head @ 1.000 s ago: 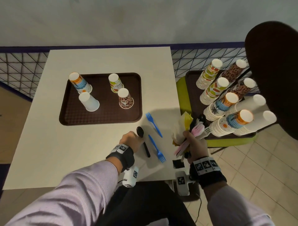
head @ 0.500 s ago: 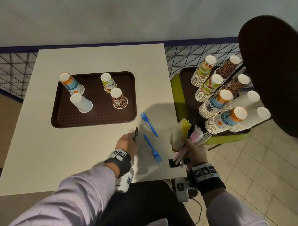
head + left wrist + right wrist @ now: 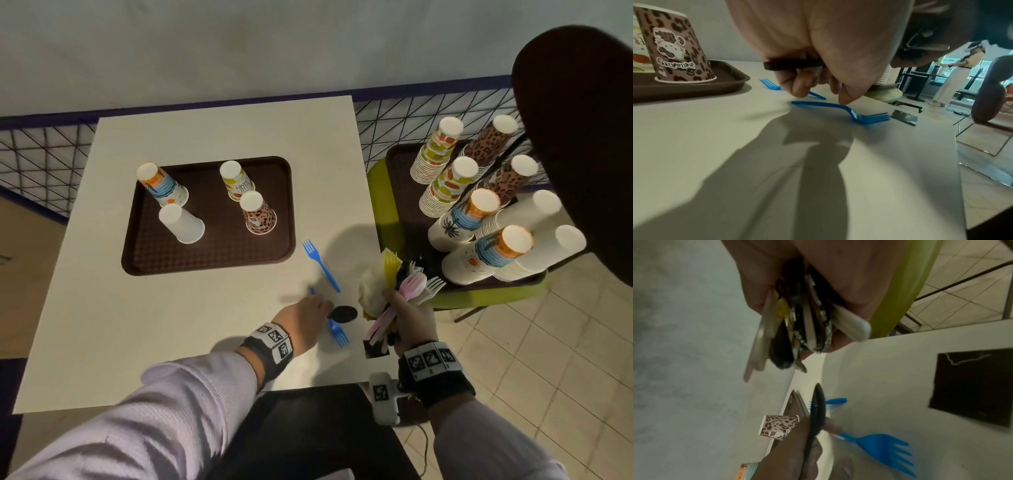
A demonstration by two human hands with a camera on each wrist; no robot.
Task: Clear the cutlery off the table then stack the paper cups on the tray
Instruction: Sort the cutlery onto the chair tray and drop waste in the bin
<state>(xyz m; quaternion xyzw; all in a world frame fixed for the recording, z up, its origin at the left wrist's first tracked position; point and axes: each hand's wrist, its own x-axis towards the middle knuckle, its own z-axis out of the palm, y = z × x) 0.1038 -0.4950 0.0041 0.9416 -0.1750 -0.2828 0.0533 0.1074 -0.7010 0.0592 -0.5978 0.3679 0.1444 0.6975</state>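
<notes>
My left hand (image 3: 317,308) grips a black spoon (image 3: 343,313) by its handle (image 3: 793,65). Its fingertips (image 3: 844,100) touch the handle of the nearer blue fork (image 3: 838,108), which lies flat on the white table (image 3: 171,325). A second blue fork (image 3: 322,265) lies just beyond it. At the table's right edge my right hand (image 3: 407,313) holds a bundle of plastic cutlery (image 3: 406,279), with its handles (image 3: 797,324) packed in the fist. Several upside-down paper cups (image 3: 257,214) stand apart on the brown tray (image 3: 205,253).
Tall stacks of paper cups (image 3: 479,219) fill a second brown tray (image 3: 397,178) on a green chair (image 3: 486,294) right of the table. A dark square patch (image 3: 972,386) marks the table's near right corner. A black wire fence (image 3: 44,150) runs behind.
My left hand has lifted the black spoon off the table and swung it right, then dropped its fingertips onto the nearer blue fork. The right hand stays put with its bundle.
</notes>
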